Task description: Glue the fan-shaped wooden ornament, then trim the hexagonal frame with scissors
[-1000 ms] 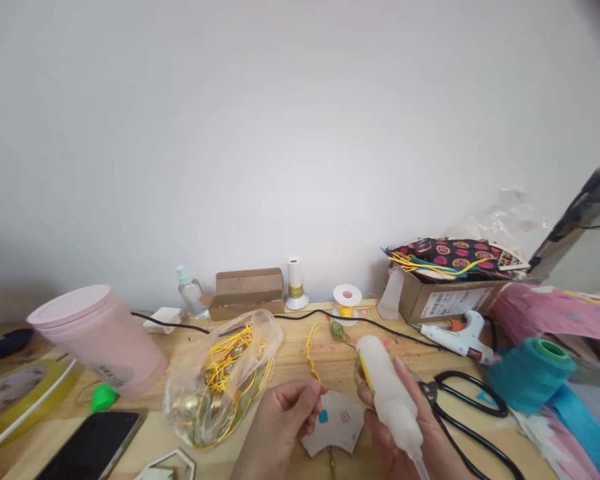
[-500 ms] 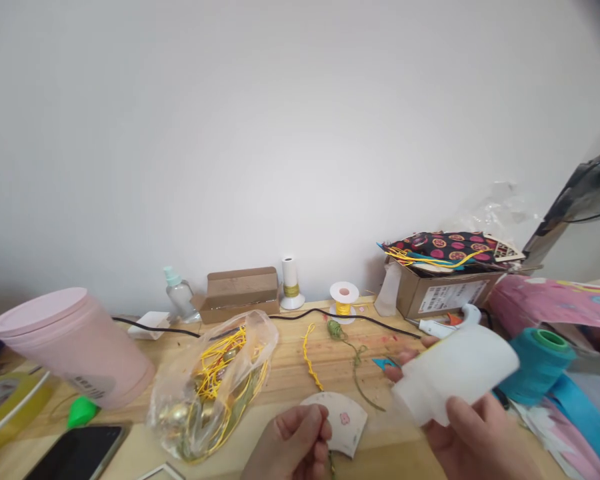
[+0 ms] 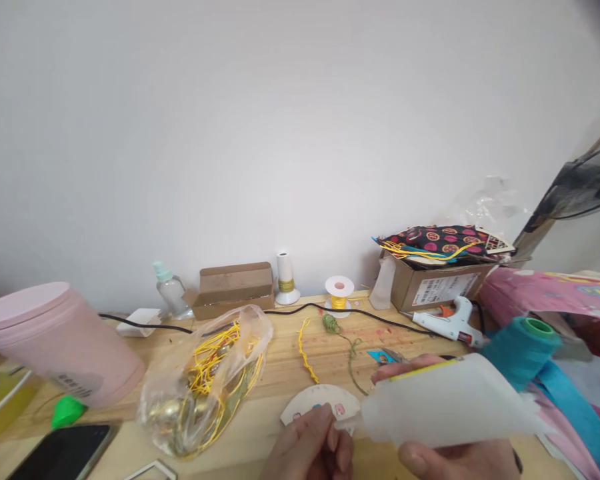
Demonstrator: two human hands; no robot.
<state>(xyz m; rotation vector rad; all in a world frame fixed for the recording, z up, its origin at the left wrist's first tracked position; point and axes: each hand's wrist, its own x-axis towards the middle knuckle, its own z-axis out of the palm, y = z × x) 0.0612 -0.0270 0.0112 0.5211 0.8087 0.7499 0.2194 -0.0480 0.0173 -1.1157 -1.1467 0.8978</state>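
My right hand (image 3: 460,457) is wrapped round a translucent white squeeze bottle (image 3: 450,403), which lies tilted with its narrow nozzle pointing left. The nozzle tip reaches the fingertips of my left hand (image 3: 313,443), closed in a pinch; what sits between those fingers is hidden. Just behind the left fingers lies a white fan-shaped piece (image 3: 305,400) with small pink flowers, partly covered by the hand. A twisted yellow cord (image 3: 306,353) runs up from its top edge. Green cord (image 3: 353,357) trails on the wood behind the bottle.
A plastic bag of yellow cords (image 3: 205,393) lies left of my hands, with a phone (image 3: 63,453) and pink tumbler (image 3: 65,347) farther left. Behind stand spools (image 3: 339,293) and a black cable. A glue gun (image 3: 453,323), teal thread cone (image 3: 520,353) and full carton (image 3: 430,287) are right.
The bottle has swung down and left, its nozzle now at my left fingertips. My left hand has shifted slightly right over the fan-shaped piece. The view has turned slightly, uncovering the glue gun.
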